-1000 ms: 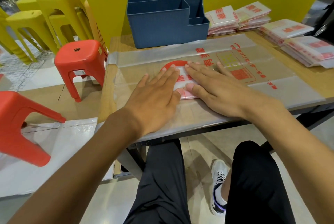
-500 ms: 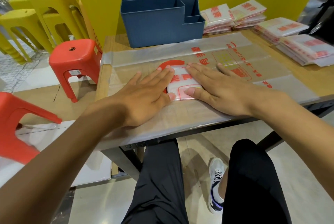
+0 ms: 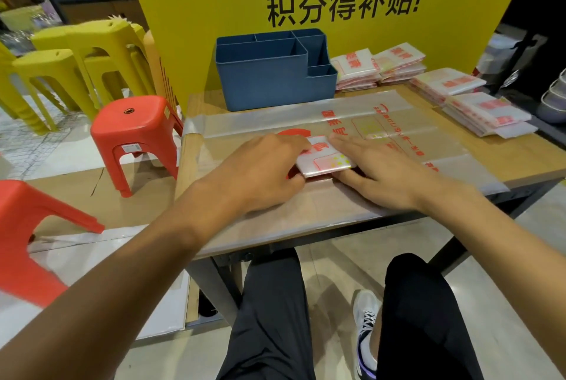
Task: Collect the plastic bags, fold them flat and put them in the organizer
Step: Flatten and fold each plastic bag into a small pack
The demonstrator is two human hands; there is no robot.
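Observation:
A small folded plastic bag (image 3: 326, 159), white with red print, lies in the middle of the wooden table (image 3: 520, 162). It sits on top of a large clear plastic bag (image 3: 306, 117) spread flat across the table. My left hand (image 3: 260, 171) grips the folded bag's left edge, fingers over the top and thumb at its near corner. Flat against the bag's right side lies my right hand (image 3: 386, 174), fingers straight. The blue organizer (image 3: 269, 82) stands upright behind them, its compartments showing nothing inside.
Several stacks of folded bags (image 3: 355, 68) (image 3: 487, 113) lie at the back right of the table. A red stool (image 3: 136, 131) and yellow stools (image 3: 76, 64) stand to the left, another red stool (image 3: 27, 235) nearer. A yellow sign board (image 3: 337, 12) backs the table.
Both hands slid off the top of the folded bag to its sides. My left hand's fingers curled round its left edge; the right stays flat. The view tilted upward.

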